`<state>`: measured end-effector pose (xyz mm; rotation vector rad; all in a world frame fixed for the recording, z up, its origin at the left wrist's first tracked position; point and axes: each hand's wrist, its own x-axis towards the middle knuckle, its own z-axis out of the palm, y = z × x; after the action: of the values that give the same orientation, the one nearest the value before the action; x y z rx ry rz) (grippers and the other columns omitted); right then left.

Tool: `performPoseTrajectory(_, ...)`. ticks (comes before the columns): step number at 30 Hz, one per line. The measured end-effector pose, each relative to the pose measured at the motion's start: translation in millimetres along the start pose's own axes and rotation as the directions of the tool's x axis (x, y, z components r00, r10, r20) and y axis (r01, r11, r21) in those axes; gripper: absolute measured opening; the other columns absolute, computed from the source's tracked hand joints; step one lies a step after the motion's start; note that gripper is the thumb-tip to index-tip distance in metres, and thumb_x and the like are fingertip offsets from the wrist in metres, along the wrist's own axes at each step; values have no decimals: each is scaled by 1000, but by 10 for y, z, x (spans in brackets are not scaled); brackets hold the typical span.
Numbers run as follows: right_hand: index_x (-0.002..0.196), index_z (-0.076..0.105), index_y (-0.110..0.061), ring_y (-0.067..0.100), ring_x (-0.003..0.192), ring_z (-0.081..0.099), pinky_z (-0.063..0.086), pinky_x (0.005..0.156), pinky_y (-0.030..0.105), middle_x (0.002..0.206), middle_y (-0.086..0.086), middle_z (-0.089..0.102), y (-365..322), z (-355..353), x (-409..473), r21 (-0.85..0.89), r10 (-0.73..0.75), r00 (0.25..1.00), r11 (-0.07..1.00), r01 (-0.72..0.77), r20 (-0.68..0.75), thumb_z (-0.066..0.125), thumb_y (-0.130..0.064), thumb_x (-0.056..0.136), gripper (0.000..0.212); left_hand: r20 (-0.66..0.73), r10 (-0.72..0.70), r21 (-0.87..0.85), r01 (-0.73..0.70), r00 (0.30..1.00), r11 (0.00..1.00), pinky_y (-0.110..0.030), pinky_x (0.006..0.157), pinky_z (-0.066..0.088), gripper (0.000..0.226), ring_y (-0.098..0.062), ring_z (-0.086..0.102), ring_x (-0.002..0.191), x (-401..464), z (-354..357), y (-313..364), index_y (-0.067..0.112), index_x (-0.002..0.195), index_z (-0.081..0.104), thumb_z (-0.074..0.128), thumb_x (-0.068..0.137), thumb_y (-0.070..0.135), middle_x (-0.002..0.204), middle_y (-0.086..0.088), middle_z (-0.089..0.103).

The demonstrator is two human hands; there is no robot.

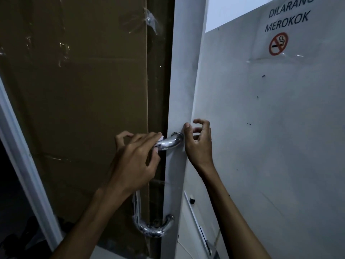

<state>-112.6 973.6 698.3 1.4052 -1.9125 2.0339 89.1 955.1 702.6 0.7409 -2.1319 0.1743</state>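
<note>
A chrome pull handle (pixel 169 142) is fixed to a white door stile (pixel 183 81); its lower bend (pixel 153 230) still wears clear plastic wrap. My left hand (pixel 134 161) pinches a small white wad (pixel 160 137) against the handle's upper bend. My right hand (pixel 199 146) is just right of the upper mount. Its fingers are loosely curled and hold nothing, and the thumb tip lies by the stile. The handle's middle is hidden behind my left forearm.
Brown cardboard (pixel 84 90) with bits of clear tape fills the space left of the stile. A white panel (pixel 270 128) on the right carries a no-smoking sign (pixel 278 43). A white frame (pixel 20 146) slants at the left, and a small dark knob (pixel 192 200) sits low on the panel.
</note>
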Motion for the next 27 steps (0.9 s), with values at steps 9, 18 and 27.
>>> performPoseTrajectory(9,126,50,-28,12,102,62,48,72,20,113,0,61,-30,-82,-11,27,100,977,994,-107,186,46,-61,102,41,31,41,42,-42,999,998,-32,106,19,50,-9,57,130,-40,23,83,20,141,63,59,91,28,141,4,66)
performPoseTrajectory(18,134,44,-25,-1,100,54,43,74,13,109,-13,55,-56,-241,52,9,127,931,990,-138,342,43,-54,105,40,134,211,150,-230,968,962,-39,101,27,41,-17,69,110,263,167,302,14,129,70,55,93,28,128,-2,73)
performPoseTrajectory(27,125,44,-28,-4,94,56,41,66,9,102,-14,58,-30,-207,44,-12,126,938,992,-129,323,43,-51,107,29,121,199,176,-218,973,960,-40,99,27,38,-17,71,95,331,112,335,16,112,76,47,94,32,112,1,78)
